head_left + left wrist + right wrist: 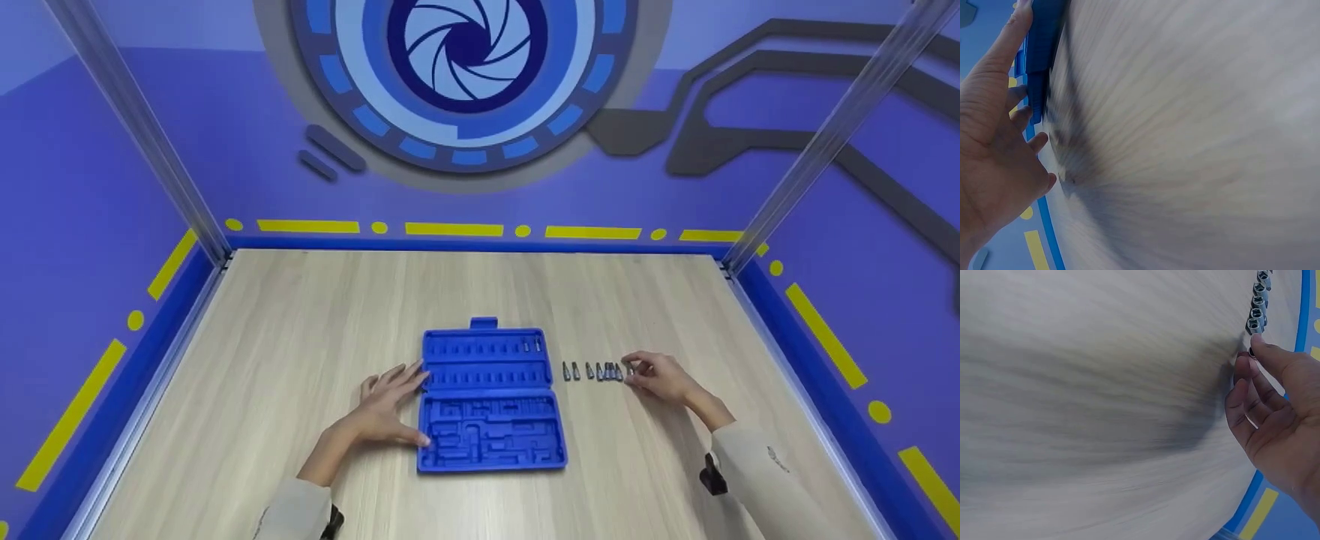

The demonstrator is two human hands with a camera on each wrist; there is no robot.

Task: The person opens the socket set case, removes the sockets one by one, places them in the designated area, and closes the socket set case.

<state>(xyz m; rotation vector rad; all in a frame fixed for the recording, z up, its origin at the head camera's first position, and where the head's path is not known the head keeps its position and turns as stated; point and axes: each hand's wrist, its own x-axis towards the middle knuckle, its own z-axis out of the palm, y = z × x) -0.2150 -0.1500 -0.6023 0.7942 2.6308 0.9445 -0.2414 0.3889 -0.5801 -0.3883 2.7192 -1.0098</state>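
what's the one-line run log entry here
left hand: touching open blue case | right hand: pinching metal piece | row of metal pieces: beside case

Beyond the pale wood-grain table (315, 315) I see a blue-violet wall (202, 135) bearing a big round shutter emblem (469, 45) — grey bands (765, 139) sprawl above the table's far right corner — while metal posts (831, 131) rise at both far corners and yellow dashes (454, 229) and dots (136, 320) skirt the table's back, left and right sides.
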